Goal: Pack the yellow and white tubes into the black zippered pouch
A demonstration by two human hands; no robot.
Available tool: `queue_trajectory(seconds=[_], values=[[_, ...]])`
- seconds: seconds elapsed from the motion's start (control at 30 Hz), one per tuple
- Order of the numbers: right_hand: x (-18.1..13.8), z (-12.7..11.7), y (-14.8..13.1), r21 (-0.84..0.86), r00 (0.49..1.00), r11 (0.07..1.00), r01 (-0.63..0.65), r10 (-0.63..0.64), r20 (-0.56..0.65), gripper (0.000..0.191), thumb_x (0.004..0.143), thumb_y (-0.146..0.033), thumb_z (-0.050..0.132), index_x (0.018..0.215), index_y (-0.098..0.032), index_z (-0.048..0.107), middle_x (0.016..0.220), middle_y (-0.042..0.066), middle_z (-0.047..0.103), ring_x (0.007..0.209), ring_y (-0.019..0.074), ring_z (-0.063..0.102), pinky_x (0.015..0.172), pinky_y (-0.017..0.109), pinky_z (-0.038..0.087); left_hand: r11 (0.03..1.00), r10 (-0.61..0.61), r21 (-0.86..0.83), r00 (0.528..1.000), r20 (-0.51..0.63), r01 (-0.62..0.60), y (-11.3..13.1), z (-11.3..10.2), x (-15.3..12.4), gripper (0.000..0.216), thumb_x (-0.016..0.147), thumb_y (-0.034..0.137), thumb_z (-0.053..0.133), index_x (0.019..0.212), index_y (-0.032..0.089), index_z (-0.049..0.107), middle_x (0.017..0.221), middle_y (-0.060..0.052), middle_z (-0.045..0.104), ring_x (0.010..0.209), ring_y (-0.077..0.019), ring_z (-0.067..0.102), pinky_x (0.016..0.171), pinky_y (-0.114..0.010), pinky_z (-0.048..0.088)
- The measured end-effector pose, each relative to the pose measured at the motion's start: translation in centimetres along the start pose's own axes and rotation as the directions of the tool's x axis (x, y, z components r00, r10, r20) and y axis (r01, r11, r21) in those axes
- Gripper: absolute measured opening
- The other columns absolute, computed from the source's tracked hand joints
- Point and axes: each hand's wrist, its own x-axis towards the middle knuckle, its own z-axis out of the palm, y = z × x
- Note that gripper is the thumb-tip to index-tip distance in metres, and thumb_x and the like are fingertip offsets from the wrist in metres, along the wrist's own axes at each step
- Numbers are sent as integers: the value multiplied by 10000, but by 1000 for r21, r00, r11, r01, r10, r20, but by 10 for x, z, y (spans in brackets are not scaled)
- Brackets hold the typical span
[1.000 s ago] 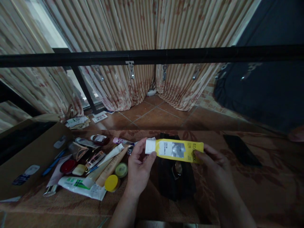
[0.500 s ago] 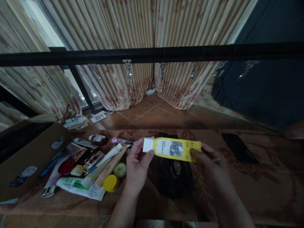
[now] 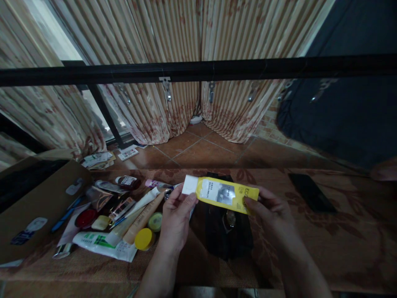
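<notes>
A yellow squeeze tube (image 3: 221, 193) with a white cap is held level above the table, its printed label facing me. My left hand (image 3: 178, 217) pinches it at the cap end, thumb on top. At the flat yellow end, my right hand (image 3: 274, 211) grips it between thumb and fingers. Beneath the tube lies a black pouch (image 3: 229, 244) with a shiny gold-toned piece on it. Left of my left hand are a yellow-lidded jar (image 3: 144, 239), a green-lidded jar (image 3: 155, 222) and a beige tube (image 3: 143, 218).
A cardboard box (image 3: 40, 211) stands at the left. Beside it lie a white and green tube (image 3: 104, 244), a red round jar (image 3: 86, 218), a small dark bottle (image 3: 127, 182) and several other cosmetics. A dark flat phone-like slab (image 3: 312, 192) rests on the right. Curtains hang beyond a black rail (image 3: 198, 72).
Both hands have shifted the yellow tube slightly to the left, and its right end has tilted down a little. The grip is the same.
</notes>
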Motion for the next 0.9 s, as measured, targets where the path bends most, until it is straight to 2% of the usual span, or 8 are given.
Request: queue_trajectory(seconds=[0.23, 0.6, 0.9], values=[[-3, 3, -2, -82, 998, 996, 27, -22, 60, 293, 739, -326, 811, 1024, -292, 748, 959, 4, 749, 809, 167, 679, 665, 237, 544, 998, -37, -42, 999, 5, 38, 1, -1, 0, 269, 678, 230, 842, 919, 178, 736, 903, -7, 717, 838, -113, 660, 762, -218, 532], [-2, 3, 0, -109, 996, 994, 6, 4, 86, 306, 760, -371, 793, 1052, -300, 736, 913, 2, 743, 785, 160, 670, 653, 228, 544, 999, -54, 0, 999, 0, 54, 1, -1, 1, 335, 644, 277, 870, 931, 162, 743, 906, -33, 714, 771, -102, 630, 654, -183, 518], [-3, 0, 3, -145, 993, 989, 28, -12, 114, 249, 824, -382, 732, 1054, -287, 744, 940, 10, 742, 779, 155, 652, 622, 219, 512, 999, -7, 33, 1000, -4, 7, -4, -1, 1, 284, 692, 337, 837, 880, 148, 740, 801, -15, 694, 655, -67, 573, 649, -181, 495]])
